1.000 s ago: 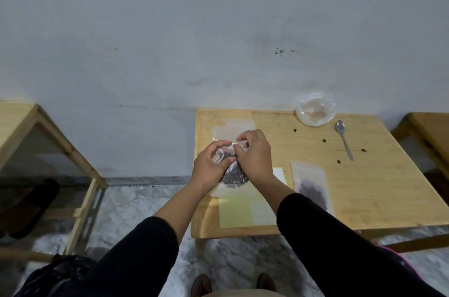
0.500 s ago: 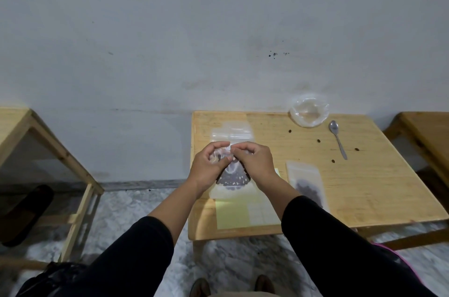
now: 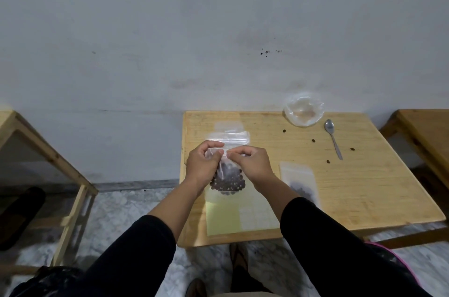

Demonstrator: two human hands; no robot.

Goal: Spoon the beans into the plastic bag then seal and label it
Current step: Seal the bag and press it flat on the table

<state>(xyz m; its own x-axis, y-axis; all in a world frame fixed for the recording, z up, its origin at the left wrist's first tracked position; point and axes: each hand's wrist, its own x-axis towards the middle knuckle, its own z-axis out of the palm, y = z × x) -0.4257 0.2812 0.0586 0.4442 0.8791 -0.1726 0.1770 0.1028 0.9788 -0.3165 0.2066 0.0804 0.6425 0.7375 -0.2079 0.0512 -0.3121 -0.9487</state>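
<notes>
Pinching the top edge of the plastic bag [image 3: 227,176] side by side, the left hand [image 3: 203,165] and right hand [image 3: 250,163] hold it upright over the bench [image 3: 352,187], beans [image 3: 228,181] hanging below the fingers [image 3: 218,152], seal strip running left-right between them.

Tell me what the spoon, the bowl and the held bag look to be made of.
Spoon: probably metal, a grey surface with a dull shine. Bowl: likely thin clear plastic, the table showing through it. Bag, pinched by left hand and right hand: soft clear plastic film, creased, dark beans visible inside.
</notes>
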